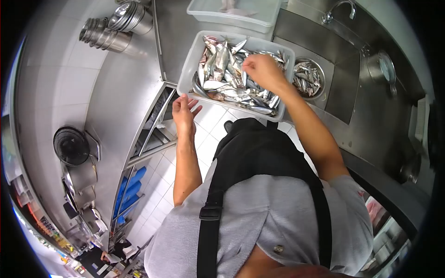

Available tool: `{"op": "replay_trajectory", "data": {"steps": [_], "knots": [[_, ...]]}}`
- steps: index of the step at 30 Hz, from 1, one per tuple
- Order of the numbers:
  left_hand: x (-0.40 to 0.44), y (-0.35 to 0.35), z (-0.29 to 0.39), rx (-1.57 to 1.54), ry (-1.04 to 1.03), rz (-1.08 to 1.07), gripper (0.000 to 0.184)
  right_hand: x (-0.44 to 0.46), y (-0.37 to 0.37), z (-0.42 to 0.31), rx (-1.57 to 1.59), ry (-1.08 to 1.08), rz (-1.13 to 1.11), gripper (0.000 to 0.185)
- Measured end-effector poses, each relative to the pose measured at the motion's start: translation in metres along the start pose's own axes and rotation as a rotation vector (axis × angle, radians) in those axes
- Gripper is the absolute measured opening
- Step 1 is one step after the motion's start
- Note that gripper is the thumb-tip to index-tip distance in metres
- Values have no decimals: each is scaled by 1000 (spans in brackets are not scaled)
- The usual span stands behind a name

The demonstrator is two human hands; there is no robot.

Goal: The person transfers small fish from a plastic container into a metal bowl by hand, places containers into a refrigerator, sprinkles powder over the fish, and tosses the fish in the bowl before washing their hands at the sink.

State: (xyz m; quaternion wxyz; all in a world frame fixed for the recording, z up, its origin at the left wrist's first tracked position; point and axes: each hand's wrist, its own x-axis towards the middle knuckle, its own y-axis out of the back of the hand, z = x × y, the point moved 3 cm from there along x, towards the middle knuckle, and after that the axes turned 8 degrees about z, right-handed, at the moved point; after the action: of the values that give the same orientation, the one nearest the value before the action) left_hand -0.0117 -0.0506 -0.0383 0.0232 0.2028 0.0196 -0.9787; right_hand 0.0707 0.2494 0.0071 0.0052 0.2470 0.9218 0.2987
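A white plastic tub (187, 69), heaped with small silvery fish (221, 65), stands in front of me. My right hand (264, 70) is over the fish on the tub's right side. Its fingers are pinched together, and a fish lies just below the fingertips; whether they grip it I cannot make out. By the tub's near left corner, my left hand (184, 113) has its fingers apart and holds nothing. Its fingertips are close to the rim; contact is unclear. Right of the tub, a round metal bowl (322, 73) contains more small fish.
Behind the tub stands another plastic container (232, 19) with something pinkish inside. A faucet (340, 11) and a steel sink (340, 90) are at the right, with a metal pot (381, 67) beyond. Stacked steel containers (104, 37) and a black fan (71, 146) are at the left.
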Motion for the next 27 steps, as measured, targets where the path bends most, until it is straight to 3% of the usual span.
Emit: {"op": "replay_trajectory", "data": {"steps": [2, 5, 12, 15, 16, 22, 25, 27], "knots": [[-5, 4, 0, -16, 18, -7, 33, 18, -42, -1, -39, -82, -65, 14], [-10, 23, -3, -34, 47, 8, 30, 38, -73, -10, -383, -198, -123, 37], [6, 68, -19, -95, 113, -21, 27, 52, -108, -13, -408, -402, -28, 59], [23, 77, -26, -160, 61, -3, 22, 48, -113, -20, -392, -433, 150, 60], [29, 79, -26, -167, 40, 28, 18, 48, -112, -21, -325, -520, 89, 64], [57, 86, -5, -142, -92, 87, 13, 47, -126, 29, 90, -633, 344, 59], [56, 82, 6, -81, -119, 83, 18, 32, -100, 9, 694, -743, 186, 53], [47, 80, 12, -75, -131, 85, 21, 25, -75, 6, 824, -689, 138, 49]]}}
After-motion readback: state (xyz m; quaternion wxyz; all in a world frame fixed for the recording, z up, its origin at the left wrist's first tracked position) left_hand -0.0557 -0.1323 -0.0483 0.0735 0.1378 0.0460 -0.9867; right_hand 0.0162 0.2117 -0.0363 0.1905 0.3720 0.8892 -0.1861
